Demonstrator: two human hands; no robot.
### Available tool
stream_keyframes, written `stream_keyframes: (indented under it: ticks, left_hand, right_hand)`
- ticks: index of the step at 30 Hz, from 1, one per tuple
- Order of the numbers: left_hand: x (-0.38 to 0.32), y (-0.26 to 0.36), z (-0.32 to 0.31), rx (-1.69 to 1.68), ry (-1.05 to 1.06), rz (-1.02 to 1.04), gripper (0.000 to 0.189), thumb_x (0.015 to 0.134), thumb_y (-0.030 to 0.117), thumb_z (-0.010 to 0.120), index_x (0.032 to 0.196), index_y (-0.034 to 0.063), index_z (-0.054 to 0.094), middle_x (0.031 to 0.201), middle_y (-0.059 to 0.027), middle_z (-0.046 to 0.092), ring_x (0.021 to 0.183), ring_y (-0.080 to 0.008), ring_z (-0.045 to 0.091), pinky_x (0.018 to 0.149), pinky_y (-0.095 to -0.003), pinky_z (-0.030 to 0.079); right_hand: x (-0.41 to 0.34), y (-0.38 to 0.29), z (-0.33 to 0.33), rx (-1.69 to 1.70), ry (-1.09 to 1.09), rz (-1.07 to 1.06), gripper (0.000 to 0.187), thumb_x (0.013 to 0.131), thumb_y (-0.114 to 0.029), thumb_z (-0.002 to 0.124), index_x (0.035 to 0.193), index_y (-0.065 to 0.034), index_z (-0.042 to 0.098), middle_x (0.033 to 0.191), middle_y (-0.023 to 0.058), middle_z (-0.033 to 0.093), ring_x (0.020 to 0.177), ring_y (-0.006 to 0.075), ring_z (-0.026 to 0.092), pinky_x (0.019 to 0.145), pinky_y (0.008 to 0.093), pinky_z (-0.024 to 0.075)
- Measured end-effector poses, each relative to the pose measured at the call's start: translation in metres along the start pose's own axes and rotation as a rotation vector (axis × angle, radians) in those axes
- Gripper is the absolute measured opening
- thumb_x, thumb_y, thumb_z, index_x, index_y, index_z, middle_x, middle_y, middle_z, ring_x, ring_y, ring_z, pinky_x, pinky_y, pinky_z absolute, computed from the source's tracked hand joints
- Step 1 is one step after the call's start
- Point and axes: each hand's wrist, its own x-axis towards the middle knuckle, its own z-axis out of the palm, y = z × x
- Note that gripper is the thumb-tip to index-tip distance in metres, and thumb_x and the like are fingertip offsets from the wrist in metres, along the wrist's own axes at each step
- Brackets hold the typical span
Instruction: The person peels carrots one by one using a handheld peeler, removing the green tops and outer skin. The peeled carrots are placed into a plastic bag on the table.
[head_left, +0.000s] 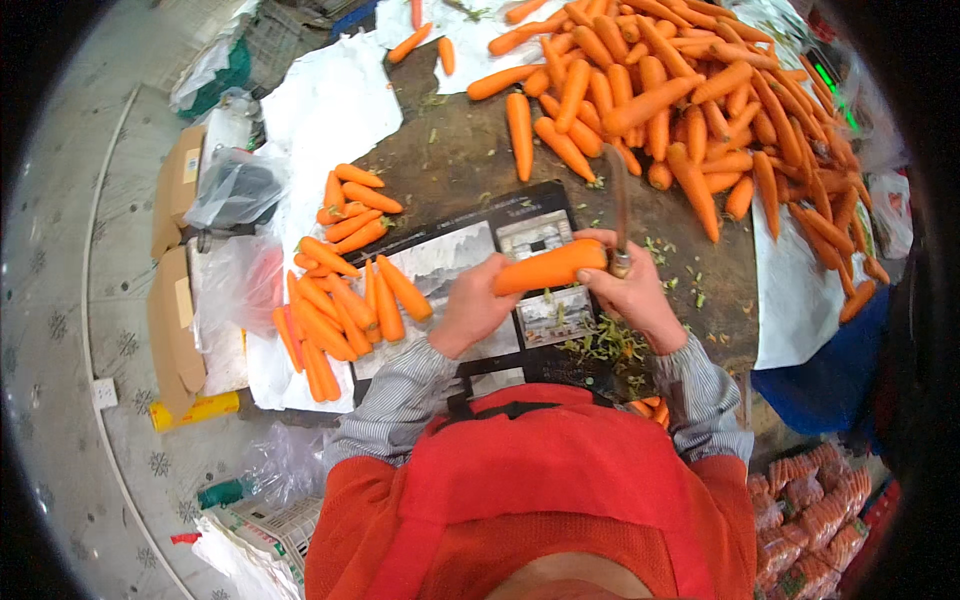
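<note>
A large orange carrot (551, 267) lies nearly level across the space between my two hands. My left hand (474, 306) grips its left end. In my right hand (637, 294) is a curved knife (619, 196) with a worn blade, which points away from me. The right thumb and fingertips meet the carrot's thick end, close to the knife's handle (620, 264). Beneath my hands is a dark printed board (442, 262) with grey landscape pictures. Green stem trimmings (607, 342) are scattered on it beside my right wrist.
A big heap of carrots (660, 97) covers the table's far right. Smaller carrots (330, 315) lie in groups at the left, partly on white paper (322, 112). Clear plastic bags (240, 277) and cardboard boxes (176, 322) line the left edge. Bagged carrots (810, 517) are stacked low at right.
</note>
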Motion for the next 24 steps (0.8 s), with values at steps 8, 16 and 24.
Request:
stream_keyframes:
  ticks: [8,16,24]
  left_hand:
    - [0.009,-0.035,0.012,-0.036,0.158,-0.046,0.019,0.078,0.003,0.074,0.094,0.0040,0.063,0.081,-0.0093,0.066,0.074,-0.0152,0.064,0.067,-0.0289,0.050]
    - [0.007,-0.038,0.025,-0.311,-0.072,-0.152,0.020,0.082,0.011,0.078,0.094,0.0024,0.064,0.085,-0.0014,0.065,0.080,-0.0088,0.060,0.072,-0.0277,0.050]
    - [0.005,-0.034,0.019,-0.426,-0.406,-0.361,0.035,0.080,0.020,0.079,0.107,0.0007,0.066,0.087,-0.0033,0.068,0.079,-0.0113,0.061,0.073,-0.0294,0.050]
  right_hand:
    - [0.008,0.009,0.022,-0.049,-0.104,-0.233,0.052,0.078,0.002,0.077,0.128,-0.0037,0.060,0.118,0.0048,0.063,0.103,0.0115,0.060,0.091,0.0274,0.0484]
    - [0.012,0.002,0.019,0.045,-0.071,-0.093,0.047,0.088,-0.011,0.074,0.133,-0.0057,0.059,0.097,0.0007,0.064,0.087,0.0087,0.059,0.075,0.0241,0.0489]
    - [0.013,0.004,0.015,0.232,-0.110,0.005,0.043,0.093,-0.021,0.070,0.132,-0.0057,0.061,0.076,-0.0019,0.057,0.060,0.0043,0.049,0.053,0.0215,0.0397]
